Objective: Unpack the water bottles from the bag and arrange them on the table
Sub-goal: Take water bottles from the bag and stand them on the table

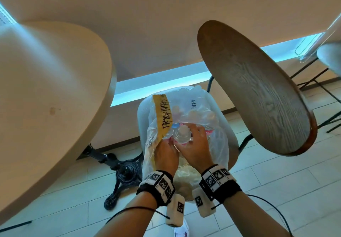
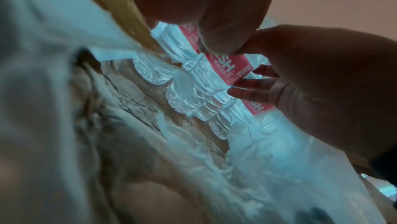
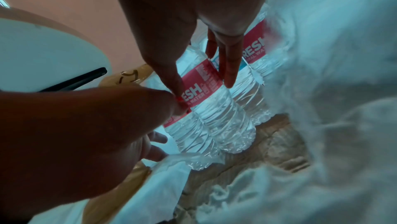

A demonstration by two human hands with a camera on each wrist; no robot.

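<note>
Your right hand (image 1: 193, 145) is wrapping its fingers (image 3: 231, 68) around a water bottle (image 1: 181, 135) at the top of the pack, which is sitting upright inside the clear plastic bag (image 1: 217, 144). Your left hand (image 1: 166, 153), just left of it, is pinching the bag's edge by the yellow tape (image 1: 162, 115), though its fingertips are hidden. The bag is resting on a pale chair (image 1: 229, 139) between the round table (image 1: 55, 93) on the left and a wooden stool (image 1: 258, 89) on the right.

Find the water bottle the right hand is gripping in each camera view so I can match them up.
Head: bottle centre, white cap up, inside the bag.
Left wrist: bottle centre, right hand's fingers beside its label.
Right wrist: bottle centre, between thumb and fingers.
Shared landmark: the tan tape strip.
</note>
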